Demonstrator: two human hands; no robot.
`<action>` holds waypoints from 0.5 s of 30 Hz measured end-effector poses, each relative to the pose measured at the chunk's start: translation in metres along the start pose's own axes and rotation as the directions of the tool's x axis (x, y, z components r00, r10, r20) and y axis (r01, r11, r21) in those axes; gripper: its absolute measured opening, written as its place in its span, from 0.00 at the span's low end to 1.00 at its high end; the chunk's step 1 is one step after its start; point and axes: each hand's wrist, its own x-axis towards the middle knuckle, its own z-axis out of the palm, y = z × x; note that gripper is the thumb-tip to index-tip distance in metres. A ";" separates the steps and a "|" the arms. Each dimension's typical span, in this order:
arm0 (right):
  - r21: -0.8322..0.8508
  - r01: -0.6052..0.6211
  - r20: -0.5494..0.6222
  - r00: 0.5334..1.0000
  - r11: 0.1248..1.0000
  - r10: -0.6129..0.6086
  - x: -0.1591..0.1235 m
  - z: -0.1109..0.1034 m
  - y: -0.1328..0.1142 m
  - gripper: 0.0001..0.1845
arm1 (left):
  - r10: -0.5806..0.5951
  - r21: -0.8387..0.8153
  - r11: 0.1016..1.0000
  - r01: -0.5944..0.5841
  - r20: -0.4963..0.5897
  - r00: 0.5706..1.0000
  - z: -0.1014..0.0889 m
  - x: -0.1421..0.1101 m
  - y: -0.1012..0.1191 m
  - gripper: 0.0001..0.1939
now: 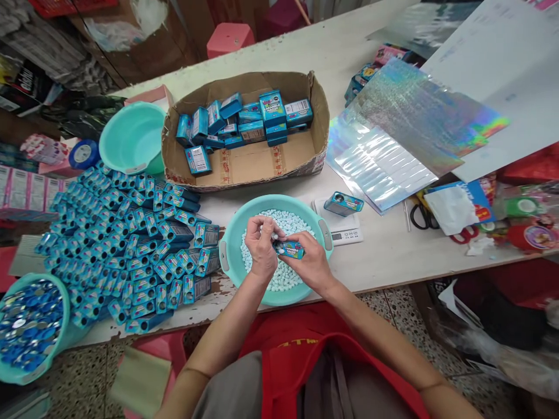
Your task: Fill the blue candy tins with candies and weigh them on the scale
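- Right hand [311, 261] fingers are gripping a blue Caramelo Macizo box [292, 250] above a turquoise basin [262, 203] of pale candies [283, 281].
- Left hand [262, 250] fingers are curling at the box's end, their hold unclear.
- Another box [344, 203] is resting on a digital scale [350, 235].
- Some boxes [271, 109] are lying in a cardboard carton [251, 166], seemingly done; many more [142, 283] are crowding the desk [379, 256], seemingly left to do.

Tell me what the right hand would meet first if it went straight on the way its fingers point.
Most likely the left hand, just beyond the small blue box held by the right hand; whether the hands touch is unclear from this view.
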 end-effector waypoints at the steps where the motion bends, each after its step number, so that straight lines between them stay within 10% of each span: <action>1: -0.011 -0.016 0.005 1.000 1.000 0.016 0.001 0.001 0.001 0.13 | 0.000 0.009 1.000 0.000 0.003 1.000 0.000 0.001 -0.004 0.13; 10: 0.149 -0.165 0.068 0.985 0.975 0.156 -0.008 -0.005 0.018 0.14 | -0.221 0.059 0.974 0.220 0.009 0.975 -0.009 0.017 -0.016 0.18; 15: 0.337 -0.219 0.038 0.975 0.916 0.219 -0.014 -0.020 0.022 0.18 | -0.314 0.726 0.678 0.117 0.142 0.939 -0.045 0.023 -0.018 0.11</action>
